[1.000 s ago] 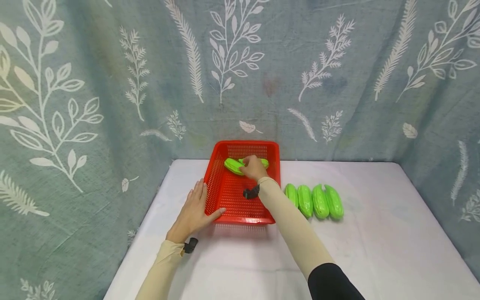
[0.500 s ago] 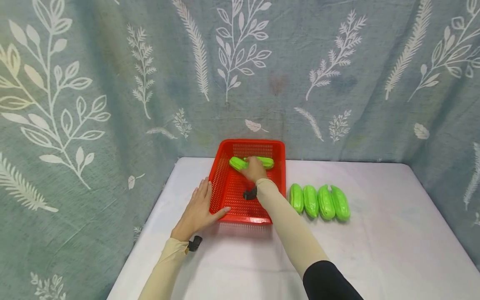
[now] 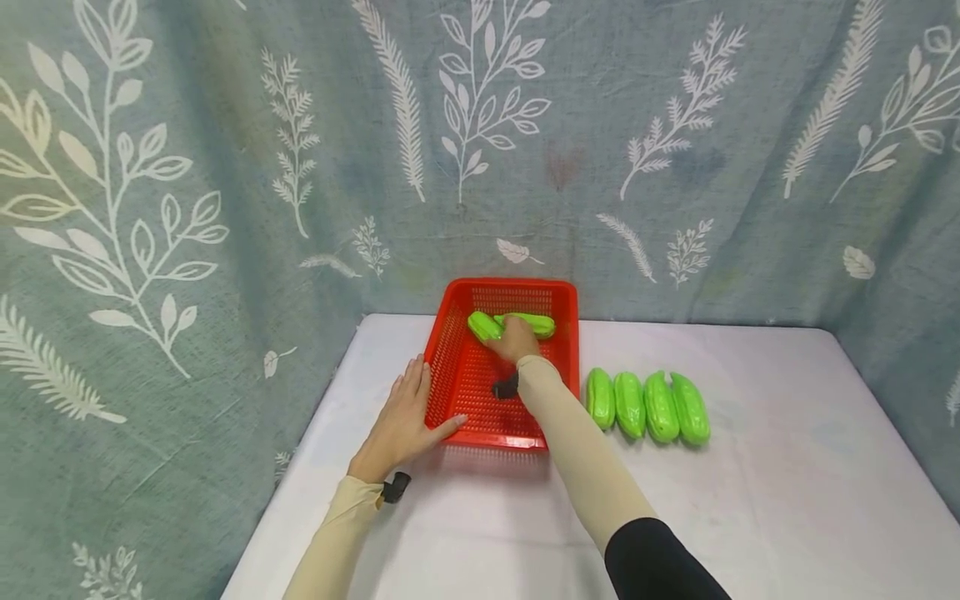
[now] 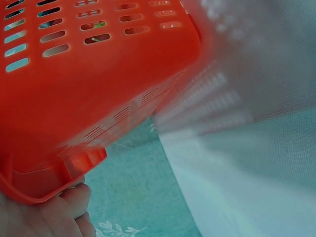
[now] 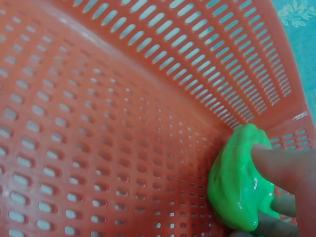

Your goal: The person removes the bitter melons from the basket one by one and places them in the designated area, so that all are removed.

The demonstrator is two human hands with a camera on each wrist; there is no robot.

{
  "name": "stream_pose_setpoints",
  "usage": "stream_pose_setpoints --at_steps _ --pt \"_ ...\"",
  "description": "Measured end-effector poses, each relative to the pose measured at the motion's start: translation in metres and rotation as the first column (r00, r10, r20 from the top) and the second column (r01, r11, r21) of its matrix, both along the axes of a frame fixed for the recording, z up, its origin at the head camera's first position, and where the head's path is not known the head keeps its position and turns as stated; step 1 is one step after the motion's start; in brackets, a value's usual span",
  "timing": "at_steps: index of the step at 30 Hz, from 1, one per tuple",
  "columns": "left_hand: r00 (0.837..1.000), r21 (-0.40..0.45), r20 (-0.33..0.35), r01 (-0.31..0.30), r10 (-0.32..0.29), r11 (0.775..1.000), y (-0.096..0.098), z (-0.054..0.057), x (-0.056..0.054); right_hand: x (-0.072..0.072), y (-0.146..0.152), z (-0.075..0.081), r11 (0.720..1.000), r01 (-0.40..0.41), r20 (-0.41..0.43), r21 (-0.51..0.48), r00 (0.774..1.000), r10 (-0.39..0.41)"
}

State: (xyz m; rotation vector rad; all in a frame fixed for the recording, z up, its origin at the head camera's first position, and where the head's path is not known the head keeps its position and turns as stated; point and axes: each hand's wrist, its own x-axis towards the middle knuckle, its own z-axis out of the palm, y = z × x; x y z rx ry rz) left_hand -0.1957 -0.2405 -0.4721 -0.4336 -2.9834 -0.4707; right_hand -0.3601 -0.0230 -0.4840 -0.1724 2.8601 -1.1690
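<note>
A red perforated plastic basket (image 3: 468, 383) stands at the back of the table. My right hand (image 3: 517, 337) reaches inside it and grips a glossy green ridged gourd (image 3: 482, 324) near the far left corner. In the right wrist view the thumb lies on the gourd (image 5: 234, 180), with fingers partly hidden on its other side. A second green gourd (image 3: 540, 324) lies crosswise along the far wall, partly behind the hand. My left hand (image 3: 401, 425) rests at the basket's near left rim, fingers extended along the outside and thumb over the front corner.
Several more green gourds (image 3: 630, 404) lie side by side on the white table (image 3: 772, 467), just right of the basket. A grey-green patterned curtain (image 3: 525, 208) hangs behind and along both sides of the table.
The head view has shifted slightly, so everything appears further right. My right hand has drawn a little nearer, showing more of the second gourd. The left hand keeps its place on the rim.
</note>
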Motion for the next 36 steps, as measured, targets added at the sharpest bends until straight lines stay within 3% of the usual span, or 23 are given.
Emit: stream_pose_setpoints --at_steps 5,16,27,36 --pt "1.0 -0.008 -0.003 0.011 -0.012 1.0 0.0035 0.0002 -0.003 -0.0028 0.003 -0.0035 0.998 0.045 -0.006 -0.054 0.999 -0.045" --pt "1.0 0.005 -0.003 0.013 -0.013 1.0 0.0075 -0.0015 -0.001 0.0002 0.0045 -0.0037 0.995 0.082 0.061 -0.064 0.995 -0.078" --pt "1.0 0.004 0.02 -0.003 0.003 1.0 0.0068 -0.0006 0.0015 0.0 0.0076 -0.0041 0.992 0.02 0.13 -0.124 0.991 -0.004" --pt "0.999 0.008 0.028 -0.016 0.016 1.0 0.0035 0.0007 0.0026 -0.0032 0.0103 0.0019 0.976 0.0 0.24 -0.217 0.969 0.054"
